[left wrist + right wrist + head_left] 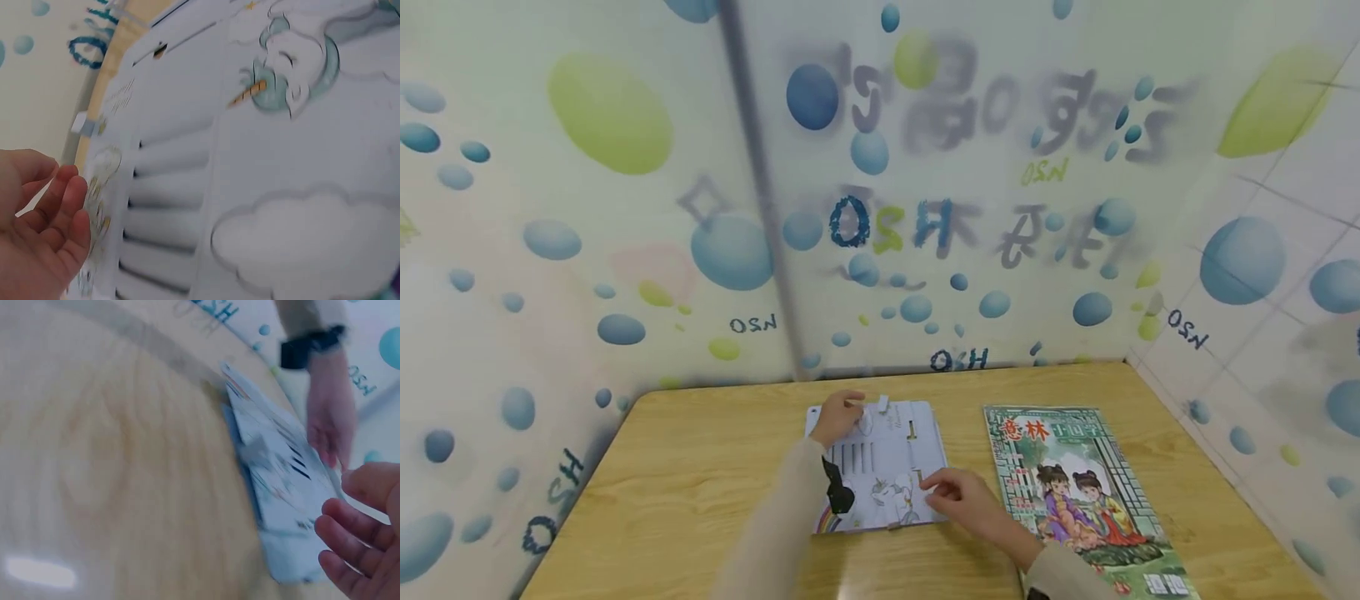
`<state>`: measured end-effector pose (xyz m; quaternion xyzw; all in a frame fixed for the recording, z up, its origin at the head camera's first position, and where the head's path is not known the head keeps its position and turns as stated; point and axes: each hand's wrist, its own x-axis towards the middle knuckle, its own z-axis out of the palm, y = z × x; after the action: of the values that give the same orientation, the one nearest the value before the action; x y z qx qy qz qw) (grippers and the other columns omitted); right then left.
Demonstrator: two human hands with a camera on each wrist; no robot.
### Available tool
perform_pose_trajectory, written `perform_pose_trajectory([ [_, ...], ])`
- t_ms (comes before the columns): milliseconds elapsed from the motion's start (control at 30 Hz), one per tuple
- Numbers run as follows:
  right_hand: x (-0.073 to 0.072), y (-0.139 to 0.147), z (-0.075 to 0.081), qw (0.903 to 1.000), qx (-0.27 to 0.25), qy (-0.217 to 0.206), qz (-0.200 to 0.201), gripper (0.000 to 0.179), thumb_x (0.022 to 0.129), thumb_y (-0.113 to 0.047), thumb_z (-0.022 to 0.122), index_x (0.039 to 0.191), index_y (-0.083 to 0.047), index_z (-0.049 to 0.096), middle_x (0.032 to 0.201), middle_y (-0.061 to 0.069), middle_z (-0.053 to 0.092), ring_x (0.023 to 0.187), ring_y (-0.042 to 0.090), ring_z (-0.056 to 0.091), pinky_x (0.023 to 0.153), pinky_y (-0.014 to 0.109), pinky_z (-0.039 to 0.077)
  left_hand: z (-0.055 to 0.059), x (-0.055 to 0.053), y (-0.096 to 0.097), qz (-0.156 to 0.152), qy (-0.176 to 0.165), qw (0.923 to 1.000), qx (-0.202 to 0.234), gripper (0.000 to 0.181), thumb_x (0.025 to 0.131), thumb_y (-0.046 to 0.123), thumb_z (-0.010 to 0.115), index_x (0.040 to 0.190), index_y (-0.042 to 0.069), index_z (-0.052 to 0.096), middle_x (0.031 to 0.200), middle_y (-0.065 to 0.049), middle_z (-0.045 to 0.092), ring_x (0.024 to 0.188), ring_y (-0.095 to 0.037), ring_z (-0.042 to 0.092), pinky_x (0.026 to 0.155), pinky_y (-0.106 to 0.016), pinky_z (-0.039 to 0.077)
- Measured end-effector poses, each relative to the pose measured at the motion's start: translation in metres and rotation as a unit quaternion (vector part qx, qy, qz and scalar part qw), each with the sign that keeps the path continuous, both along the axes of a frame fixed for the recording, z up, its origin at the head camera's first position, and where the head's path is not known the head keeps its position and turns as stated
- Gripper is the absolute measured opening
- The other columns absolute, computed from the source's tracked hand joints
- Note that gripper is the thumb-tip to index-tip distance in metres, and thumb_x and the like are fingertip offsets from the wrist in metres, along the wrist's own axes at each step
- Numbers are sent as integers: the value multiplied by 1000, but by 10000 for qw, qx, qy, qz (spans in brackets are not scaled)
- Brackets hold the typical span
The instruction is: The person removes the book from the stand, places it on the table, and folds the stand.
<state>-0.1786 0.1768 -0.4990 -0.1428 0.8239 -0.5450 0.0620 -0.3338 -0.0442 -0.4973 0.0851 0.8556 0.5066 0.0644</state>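
A flat white panel (887, 467) lies on the table, printed with a unicorn (287, 69), clouds and a rainbow, with a row of slots (165, 203) cut in it. It looks like a folded book stand. My left hand (842, 417) is over its upper left part, fingers loosely bent; nothing shows between them in the left wrist view. At the lower right edge hovers my right hand (966, 497), its fingers half bent and apart in the right wrist view, holding nothing visible. Small pale clips stand at the panel's top (883, 404) and bottom edge (892, 525).
To the right lies an illustrated magazine (1086, 500), its left edge close to my right forearm. The wooden table (715, 467) ends at a wall covering (880, 275) with blue and green spots. A black band (312, 347) is on my left wrist.
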Motion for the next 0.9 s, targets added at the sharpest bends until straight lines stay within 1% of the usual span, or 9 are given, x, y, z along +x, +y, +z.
perform_pose_trajectory([
  [133,-13,35,16,9991,409,101,56,21,91,-10,57,107,2,62,95,10,62,78,16,57,64,26,48,10,7,-23,320,72,9995,-33,27,91,4,51,115,-6,57,95,-15,59,80,-26,57,60,-27,44],
  [200,-19,51,26,9961,812,332,-19,23,91,-13,58,108,1,62,98,10,61,81,17,56,66,27,48,14,8,-35,504,50,9987,-89,26,92,5,50,115,-4,58,98,-14,58,85,-26,56,64,-29,45],
  [267,-24,65,35,9913,1189,557,-120,24,91,-15,57,109,-1,62,100,12,61,82,18,56,67,29,48,17,8,-50,596,154,9978,-236,27,92,6,50,116,-4,58,101,-16,58,89,-27,55,68,-32,46],
  [367,-33,84,45,9786,1827,900,-291,25,91,-16,57,112,-3,62,105,14,58,84,21,56,69,34,48,24,11,-74,629,350,9959,-542,29,93,9,49,118,-4,57,104,-18,58,94,-30,54,73,-38,47],
  [500,-43,108,52,9677,2239,1040,-504,37,92,-23,57,122,-2,55,116,20,50,96,34,53,76,47,47,36,15,-106,523,712,9914,-966,33,95,11,47,123,-6,52,110,-23,56,98,-34,55,77,-44,47],
  [567,-49,119,56,9643,2345,1071,-609,47,92,-29,55,128,0,49,124,25,42,106,43,47,81,56,42,43,19,-122,434,851,9879,-1225,36,96,12,45,127,-7,48,115,-26,53,101,-37,53,80,-47,46],
  [667,-55,132,63,9556,2593,1183,-750,59,92,-36,54,135,2,39,135,31,30,118,51,33,87,65,31,49,25,-147,359,1080,9790,-1693,41,97,16,44,130,-8,42,121,-29,46,106,-41,49,84,-50,43],
  [800,-62,140,72,9456,2888,1266,-800,65,92,-37,54,139,1,32,142,34,15,123,55,20,89,70,23,53,34,-173,504,1224,9676,-2151,47,97,20,44,134,-8,36,129,-32,37,115,-46,39,92,-56,35],
  [900,-64,139,70,9395,3043,1373,-768,65,91,-35,55,140,0,31,142,34,14,122,56,21,88,70,23,55,42,-185,649,1122,9633,-2351,51,97,23,44,137,-7,32,134,-32,32,121,-47,30,94,-59,30],
])
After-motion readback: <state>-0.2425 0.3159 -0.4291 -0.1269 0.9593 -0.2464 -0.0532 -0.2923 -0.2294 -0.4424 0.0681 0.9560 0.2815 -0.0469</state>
